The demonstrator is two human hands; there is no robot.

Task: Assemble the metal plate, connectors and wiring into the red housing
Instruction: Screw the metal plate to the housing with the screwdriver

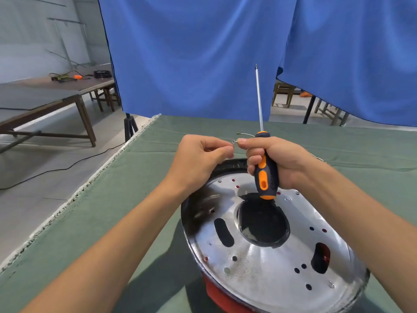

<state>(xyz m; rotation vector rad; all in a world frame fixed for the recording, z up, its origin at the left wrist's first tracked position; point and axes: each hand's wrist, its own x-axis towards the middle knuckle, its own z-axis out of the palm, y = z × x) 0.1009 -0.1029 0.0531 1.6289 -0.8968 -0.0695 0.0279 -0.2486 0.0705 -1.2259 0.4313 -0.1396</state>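
The right hand [268,159] grips a screwdriver [265,168] by its handle, shaft pointing up, and its fingertips also pinch a small wire [244,134]. The left hand [203,159] pinches something tiny right beside it. Below them the metal plate [266,263] sits in the red housing [216,294] on the green table [108,211].

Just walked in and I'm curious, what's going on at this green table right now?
A person is working over a round metal plate that sits on a red housing on the green table cover. Their right hand grips a screwdriver with its tip pointing up, unused at this moment. Between thumb and finger, that hand and the left hand pinch a small metal part with a thin wire above the plate, apparently readying it for fitting.
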